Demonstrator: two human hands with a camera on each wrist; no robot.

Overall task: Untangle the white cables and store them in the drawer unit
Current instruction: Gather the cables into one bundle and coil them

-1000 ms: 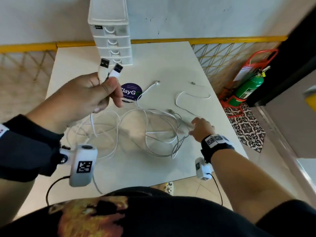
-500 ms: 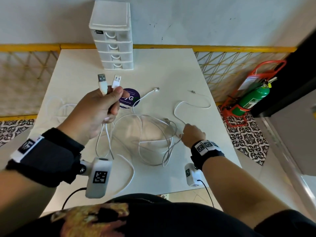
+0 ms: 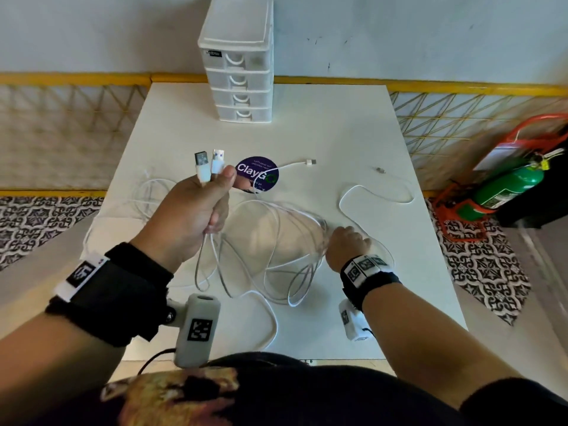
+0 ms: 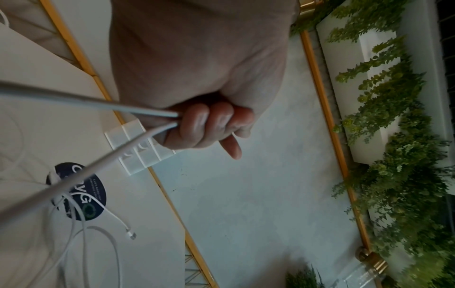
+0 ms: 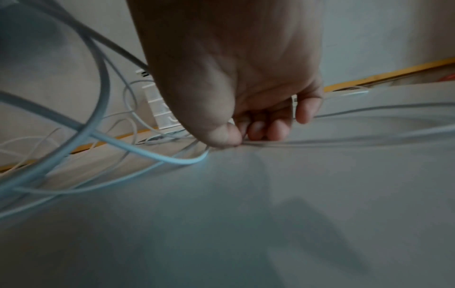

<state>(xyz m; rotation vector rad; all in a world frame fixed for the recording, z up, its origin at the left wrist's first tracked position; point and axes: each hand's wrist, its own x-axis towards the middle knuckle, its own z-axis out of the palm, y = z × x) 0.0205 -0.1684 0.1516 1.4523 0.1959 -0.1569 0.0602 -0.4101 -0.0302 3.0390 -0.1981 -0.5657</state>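
- Head view: one left hand (image 3: 187, 216) is raised above the white table (image 3: 353, 133), fingers curled tight round two plugs (image 3: 209, 166) that stand up side by side.
- Two cords hang from that fist into one tangle of white cables (image 3: 276, 250) on the table.
- One right hand (image 3: 347, 241) sits at the tangle's right edge, thumb and fingertips pinching a strand; which cable cannot be told.
- One drawer unit (image 3: 239, 66) with four closed drawers stands at the far edge.
- One round sticker (image 3: 257, 173) lies partly under a cable.
- Cable count within the tangle is unclear.
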